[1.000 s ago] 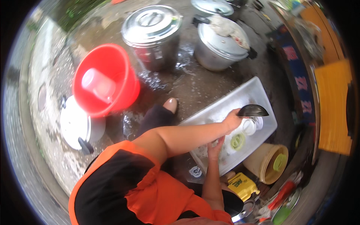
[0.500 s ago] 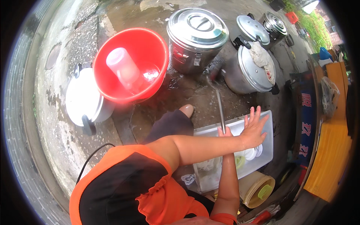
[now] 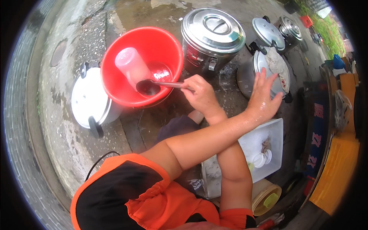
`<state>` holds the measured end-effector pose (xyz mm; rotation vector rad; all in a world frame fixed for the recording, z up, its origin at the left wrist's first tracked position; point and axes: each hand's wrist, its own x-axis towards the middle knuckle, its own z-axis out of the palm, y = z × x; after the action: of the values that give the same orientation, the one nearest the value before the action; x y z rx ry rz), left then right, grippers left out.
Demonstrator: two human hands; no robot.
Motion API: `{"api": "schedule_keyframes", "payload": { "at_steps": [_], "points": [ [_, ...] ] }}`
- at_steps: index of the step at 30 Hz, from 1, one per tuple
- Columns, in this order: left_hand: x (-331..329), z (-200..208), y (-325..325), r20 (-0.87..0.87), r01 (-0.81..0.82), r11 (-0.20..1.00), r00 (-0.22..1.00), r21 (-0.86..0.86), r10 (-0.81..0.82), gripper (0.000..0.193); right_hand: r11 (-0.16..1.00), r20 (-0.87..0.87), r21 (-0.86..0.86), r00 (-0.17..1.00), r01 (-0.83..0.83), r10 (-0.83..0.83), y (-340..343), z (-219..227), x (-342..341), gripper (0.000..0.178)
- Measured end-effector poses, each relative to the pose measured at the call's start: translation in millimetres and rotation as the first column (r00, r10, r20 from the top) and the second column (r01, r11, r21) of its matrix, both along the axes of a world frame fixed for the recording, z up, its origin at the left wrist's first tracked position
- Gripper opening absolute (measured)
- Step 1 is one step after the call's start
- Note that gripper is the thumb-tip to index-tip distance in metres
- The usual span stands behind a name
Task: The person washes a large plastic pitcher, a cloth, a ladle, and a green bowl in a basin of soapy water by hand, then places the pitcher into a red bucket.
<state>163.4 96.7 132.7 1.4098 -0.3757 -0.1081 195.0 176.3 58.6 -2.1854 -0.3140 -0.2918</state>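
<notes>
My right hand [image 3: 203,96] is closed round the handle of a metal ladle [image 3: 148,88], whose dark bowl hangs over the near rim of a red plastic basin [image 3: 109,86]. Inside the basin lies a pale translucent pitcher [image 3: 134,66], beside a little liquid. My left arm crosses over my right forearm. With fingers spread and nothing in it, my left hand [image 3: 264,96] is in front of a lidded metal pot [image 3: 247,76] that has a whitish cloth [image 3: 276,67] on its lid; whether they touch, I cannot tell.
Below my arms stands a translucent white tub [image 3: 281,147] with foamy water and white round pieces. A large lidded steel container [image 3: 212,38] stands behind the basin, a white pressure cooker [image 3: 89,101] to its left. More pots [image 3: 268,34] are at back right, a cream bucket [image 3: 266,197] near me.
My right hand has risen out of the tub's area and swung the ladle left to the basin. My left hand has moved up from above the tub to the pot.
</notes>
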Motion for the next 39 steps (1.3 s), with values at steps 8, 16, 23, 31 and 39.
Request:
{"api": "schedule_keyframes", "payload": {
  "at_steps": [8, 16, 23, 31, 39],
  "points": [
    [1.3, -20.4, -9.2, -0.046, 0.039, 0.992, 0.998, 0.118, -0.034, 0.054, 0.857, -0.259, 0.476, 0.963, 0.198, -0.079, 14.5, -76.2, -15.4, 0.015],
    [-44.4, -44.8, -46.9, -0.321, 0.376, 0.926, 0.882, 0.039, -0.345, 0.053, 0.659, -0.436, 0.157, 0.65, 0.736, -0.622, -107.6, -161.5, -216.3, 0.02],
    [-113.9, -34.1, -55.8, -0.653, 0.681, 0.726, 0.506, -0.098, -0.563, 0.055, 0.406, -0.626, -0.408, 0.073, 0.817, -0.776, -136.2, -257.9, -455.6, 0.019],
    [-186.8, -70.6, -88.0, -0.728, 0.817, 0.572, 0.437, 0.075, -0.528, 0.044, -0.069, -0.389, -0.448, -0.263, 0.892, -0.883, -189.2, -254.4, -541.3, 0.042],
    [-224.6, -108.7, -112.7, -0.737, 0.879, 0.446, 0.413, 0.168, -0.536, 0.048, 0.12, -0.677, -0.509, -0.31, 0.852, -0.668, -226.6, -294.4, -491.1, 0.038]
  ]
}}
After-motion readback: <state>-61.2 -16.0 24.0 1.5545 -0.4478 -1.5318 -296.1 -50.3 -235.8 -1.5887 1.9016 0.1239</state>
